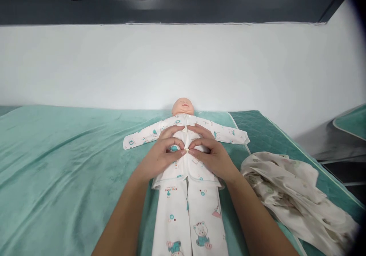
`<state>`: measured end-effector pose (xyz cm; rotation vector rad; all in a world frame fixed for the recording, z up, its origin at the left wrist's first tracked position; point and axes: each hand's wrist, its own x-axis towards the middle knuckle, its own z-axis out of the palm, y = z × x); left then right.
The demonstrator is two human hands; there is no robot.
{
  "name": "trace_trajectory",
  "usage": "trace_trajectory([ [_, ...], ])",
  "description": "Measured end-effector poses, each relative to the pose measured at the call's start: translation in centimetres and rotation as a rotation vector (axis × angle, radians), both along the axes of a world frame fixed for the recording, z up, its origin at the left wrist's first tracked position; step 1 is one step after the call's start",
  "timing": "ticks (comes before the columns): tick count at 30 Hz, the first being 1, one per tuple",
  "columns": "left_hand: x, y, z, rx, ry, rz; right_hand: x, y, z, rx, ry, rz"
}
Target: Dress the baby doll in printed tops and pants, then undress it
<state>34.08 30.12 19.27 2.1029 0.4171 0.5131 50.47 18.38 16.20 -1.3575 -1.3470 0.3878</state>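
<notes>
A baby doll [183,106] lies on its back, its head near the wall. It wears a white printed baby shirt [197,119] with both sleeves spread sideways, and white printed trousers [174,218]. Down the middle of the shirt runs the front opening with small buttons. My left hand [168,145] pinches the shirt's edge beside a button at the belly, thumb and forefinger together. From the other side my right hand [208,147] pinches the same spot. The fingertips of both hands almost meet and partly cover the button.
A green blanket [71,164] with soft folds covers the bed under the doll. At right lies a crumpled white printed cloth [288,187] on a darker green quilted mat [248,122]. Behind stands a white wall [143,65], with a dark metal frame [183,8] overhead.
</notes>
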Motion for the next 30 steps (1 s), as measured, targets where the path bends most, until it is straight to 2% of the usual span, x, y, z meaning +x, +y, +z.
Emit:
trace_trajectory([
  [15,0.1,-0.2,0.3,-0.052,-0.008,0.029,-0.3,0.1,0.2,-0.006,0.025,-0.045],
  [20,0.3,-0.3,0.1,-0.043,-0.018,0.048,-0.4,0.1,0.1,-0.007,-0.039,-0.063],
  [27,0.2,-0.3,0.1,-0.089,-0.028,0.057,-1.1,0.1,0.1,0.082,-0.166,-0.138],
  [30,0.1,-0.1,0.2,-0.09,-0.02,0.037,-1.2,0.0,0.3,0.068,-0.139,-0.15],
])
